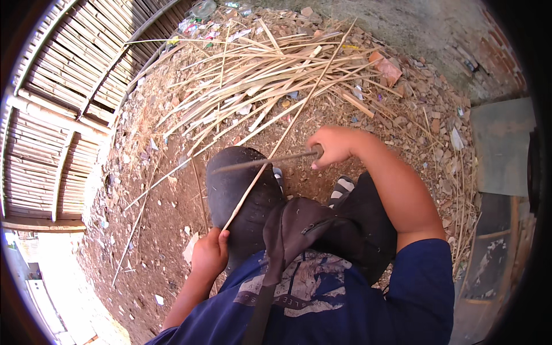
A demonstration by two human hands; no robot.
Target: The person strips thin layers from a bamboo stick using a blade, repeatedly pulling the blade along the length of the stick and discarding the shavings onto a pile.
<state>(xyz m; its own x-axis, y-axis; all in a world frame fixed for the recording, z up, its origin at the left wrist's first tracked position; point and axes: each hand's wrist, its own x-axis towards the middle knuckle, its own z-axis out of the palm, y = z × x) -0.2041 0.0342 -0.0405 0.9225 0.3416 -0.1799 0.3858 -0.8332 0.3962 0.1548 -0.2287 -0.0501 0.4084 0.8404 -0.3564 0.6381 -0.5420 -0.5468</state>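
My left hand (210, 253) is closed around the near end of a long, thin bamboo strip (253, 183). The strip slants away to the upper right, passing over my dark-clothed left knee (230, 190) and on above a pile of strips. In my right hand (334, 146) is the handle of a knife, gripped in curled fingers. Its narrow dark blade (244, 165) points left across the knee and crosses the strip; whether the two touch, I cannot tell.
A loose pile of split bamboo strips (259, 75) covers the littered ground ahead. Broken brick (386, 69) and rubble lie to its right, below a worn wall (448, 46). A bamboo slat panel (63, 69) stands at the left. Grey boards (503, 146) are at the right.
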